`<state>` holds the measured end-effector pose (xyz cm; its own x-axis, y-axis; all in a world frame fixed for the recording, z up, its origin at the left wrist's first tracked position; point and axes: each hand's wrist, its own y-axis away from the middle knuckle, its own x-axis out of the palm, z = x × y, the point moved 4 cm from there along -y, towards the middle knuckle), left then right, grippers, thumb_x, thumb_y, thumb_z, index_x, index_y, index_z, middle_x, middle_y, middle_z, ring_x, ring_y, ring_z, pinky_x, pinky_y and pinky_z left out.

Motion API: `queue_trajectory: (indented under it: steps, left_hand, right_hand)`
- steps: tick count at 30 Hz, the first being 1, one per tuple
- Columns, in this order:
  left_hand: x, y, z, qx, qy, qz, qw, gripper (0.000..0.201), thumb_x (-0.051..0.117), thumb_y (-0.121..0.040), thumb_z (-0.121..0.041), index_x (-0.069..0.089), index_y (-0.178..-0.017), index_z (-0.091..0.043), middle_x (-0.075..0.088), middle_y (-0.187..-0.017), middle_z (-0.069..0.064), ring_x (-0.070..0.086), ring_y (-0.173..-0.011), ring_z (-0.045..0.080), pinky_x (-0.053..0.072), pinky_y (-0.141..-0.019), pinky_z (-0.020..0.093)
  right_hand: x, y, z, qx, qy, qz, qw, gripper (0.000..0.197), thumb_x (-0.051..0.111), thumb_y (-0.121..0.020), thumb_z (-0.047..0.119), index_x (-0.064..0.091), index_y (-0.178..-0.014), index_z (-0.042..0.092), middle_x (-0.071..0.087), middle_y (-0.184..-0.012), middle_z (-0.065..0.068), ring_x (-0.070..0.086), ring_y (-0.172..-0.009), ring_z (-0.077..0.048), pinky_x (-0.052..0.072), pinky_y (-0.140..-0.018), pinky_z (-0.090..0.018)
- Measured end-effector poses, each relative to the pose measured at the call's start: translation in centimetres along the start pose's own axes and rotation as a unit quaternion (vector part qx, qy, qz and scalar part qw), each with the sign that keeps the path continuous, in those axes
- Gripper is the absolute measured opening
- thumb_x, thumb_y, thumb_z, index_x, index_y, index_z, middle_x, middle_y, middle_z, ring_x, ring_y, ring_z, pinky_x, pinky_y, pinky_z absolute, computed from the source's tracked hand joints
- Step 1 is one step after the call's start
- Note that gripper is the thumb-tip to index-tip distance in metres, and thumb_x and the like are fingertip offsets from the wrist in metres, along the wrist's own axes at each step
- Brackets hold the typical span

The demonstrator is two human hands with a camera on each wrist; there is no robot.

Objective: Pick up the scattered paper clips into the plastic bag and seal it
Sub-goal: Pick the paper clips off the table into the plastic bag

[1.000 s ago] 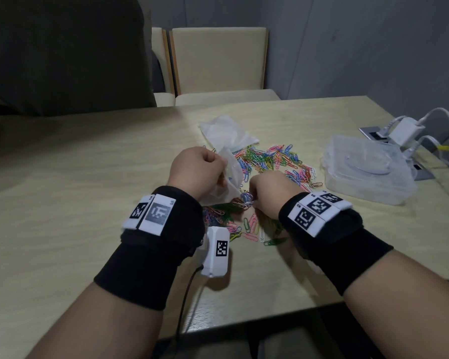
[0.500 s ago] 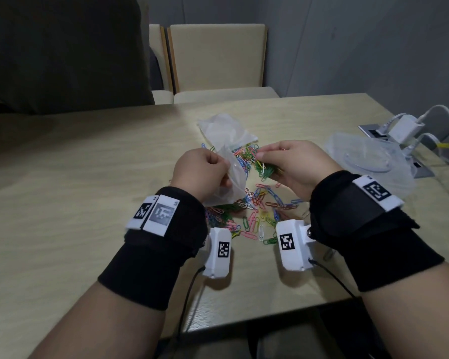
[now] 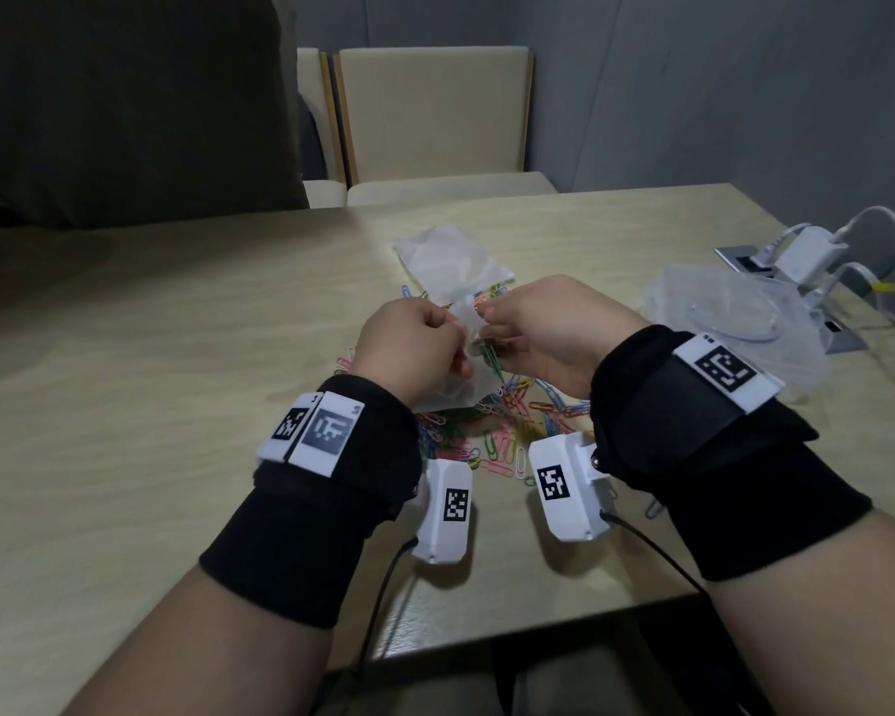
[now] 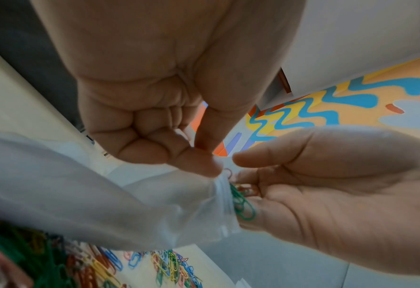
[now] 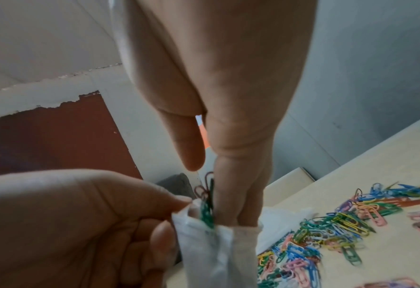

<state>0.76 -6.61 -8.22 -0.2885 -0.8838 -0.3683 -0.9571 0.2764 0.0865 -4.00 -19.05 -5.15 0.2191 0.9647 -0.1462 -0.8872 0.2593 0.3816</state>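
Left hand (image 3: 409, 348) pinches the bag (image 5: 219, 251) mouth, holding it open above the tabletop (image 3: 151, 405); right hand (image 3: 549, 328) fingers (image 5: 238, 194) feed pinched clips (image 5: 207, 210) in (many lie below).

You've got chunky black wristbands (image 3: 332, 488) on both forearms, each with white tags (image 3: 313, 431) printed in black square code patterns. A little white camera box (image 3: 443, 511) with its own code sticker hangs under each wrist, trailing a thin black cable (image 3: 378, 607). Hands are bare.
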Motion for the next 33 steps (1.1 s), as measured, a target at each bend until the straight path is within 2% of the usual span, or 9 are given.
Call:
queue_trajectory:
  steps: [3, 6, 11, 16, 20, 23, 25, 29, 33]
  left_hand:
    - [0.0, 0.3, -0.2, -0.008, 0.008, -0.005, 1.000, 0.030, 0.056, -0.090, -0.014, 0.063, -0.061, -0.018, 0.063, -0.043, -0.004, 0.062, -0.059, 0.022, 0.054, -0.076, 0.041]
    - [-0.2, 0.4, -0.5, -0.014, 0.007, -0.014, 1.000, 0.033, 0.056, -0.089, -0.011, 0.061, -0.058, -0.017, 0.060, -0.040, -0.005, 0.058, -0.050, 0.019, 0.049, -0.066, 0.035]
    - [-1.3, 0.4, -0.9, 0.009, -0.013, -0.046, 0.999, 0.024, 0.053, -0.070, -0.026, 0.061, -0.062, -0.005, 0.067, -0.060, 0.016, 0.065, -0.071, 0.040, 0.056, -0.075, 0.052]
    - [-1.7, 0.3, -0.7, 0.025, -0.027, -0.050, 0.998, 0.032, 0.052, -0.071, -0.024, 0.063, -0.072, 0.006, 0.068, -0.083, 0.029, 0.061, -0.071, 0.035, 0.057, -0.078, 0.059]
    - [-1.4, 0.4, -0.8, 0.026, -0.030, -0.045, 0.998, 0.036, 0.049, -0.065, -0.025, 0.061, -0.071, 0.008, 0.062, -0.081, 0.036, 0.053, -0.065, 0.030, 0.055, -0.073, 0.058]
    - [-1.1, 0.4, -0.8, 0.027, -0.035, -0.042, 0.998, 0.037, 0.049, -0.065, -0.026, 0.061, -0.070, 0.008, 0.060, -0.078, 0.038, 0.050, -0.063, 0.029, 0.055, -0.072, 0.059]
    - [-1.0, 0.3, -0.8, 0.025, -0.039, -0.038, 0.998, 0.036, 0.048, -0.066, -0.027, 0.061, -0.070, 0.007, 0.060, -0.078, 0.038, 0.050, -0.063, 0.028, 0.055, -0.073, 0.058]
    - [-1.0, 0.0, -0.6, 0.022, -0.038, -0.042, 0.998, 0.029, 0.050, -0.066, -0.027, 0.060, -0.067, 0.000, 0.061, -0.079, 0.037, 0.052, -0.063, 0.029, 0.054, -0.073, 0.060]
    - [-1.0, 0.0, -0.6, 0.021, -0.030, -0.038, 0.999, 0.031, 0.051, -0.065, -0.026, 0.061, -0.069, 0.003, 0.061, -0.081, 0.037, 0.051, -0.065, 0.028, 0.055, -0.072, 0.060]
  right_hand:
    - [0.2, 0.3, 0.4, 0.004, 0.015, 0.015, 1.000, 0.023, 0.043, -0.095, -0.007, 0.060, -0.089, 0.006, 0.054, -0.094, -0.014, 0.055, -0.086, -0.026, 0.052, -0.069, -0.030]
    - [0.3, 0.4, 0.7, -0.028, 0.045, -0.004, 0.999, 0.024, 0.039, -0.095, -0.007, 0.055, -0.092, 0.011, 0.058, -0.096, -0.015, 0.061, -0.095, -0.032, 0.053, -0.091, -0.045]
    - [-1.5, 1.1, 0.6, -0.114, 0.258, -0.077, 0.956, 0.009, 0.057, -0.089, 0.017, 0.058, -0.090, 0.026, 0.065, -0.101, -0.001, 0.066, -0.092, -0.023, 0.056, -0.087, -0.046]
    - [-3.9, 2.5, -2.5, 0.006, 0.523, -0.041, 0.851, 0.032, 0.066, -0.087, 0.035, 0.064, -0.109, 0.012, 0.067, -0.108, -0.003, 0.062, -0.094, -0.021, 0.048, -0.077, -0.029]
    - [-5.3, 3.9, -5.7, 0.149, 0.629, -0.016, 0.763, 0.068, 0.080, -0.065, 0.048, 0.053, -0.117, 0.013, 0.056, -0.097, -0.004, 0.062, -0.083, -0.024, 0.052, -0.066, -0.031]
    - [-5.5, 4.1, -6.8, 0.193, 0.669, -0.014, 0.718, 0.091, 0.083, -0.056, 0.051, 0.040, -0.127, 0.014, 0.045, -0.111, -0.007, 0.061, -0.094, -0.028, 0.051, -0.069, -0.034]
    - [-5.1, 3.9, -6.8, 0.197, 0.656, -0.011, 0.729, 0.086, 0.084, -0.059, 0.044, 0.040, -0.126, 0.012, 0.047, -0.121, -0.010, 0.061, -0.101, -0.030, 0.051, -0.071, -0.036]
    - [-3.7, 2.6, -6.2, 0.137, 0.621, 0.007, 0.772, 0.036, 0.073, -0.077, 0.024, 0.063, -0.105, 0.004, 0.068, -0.107, -0.011, 0.067, -0.096, -0.025, 0.054, -0.073, -0.030]
    - [-3.6, 1.1, -6.0, 0.072, 0.561, -0.015, 0.824, 0.038, 0.070, -0.084, 0.025, 0.060, -0.117, 0.009, 0.066, -0.109, -0.007, 0.064, -0.096, -0.023, 0.054, -0.079, -0.030]
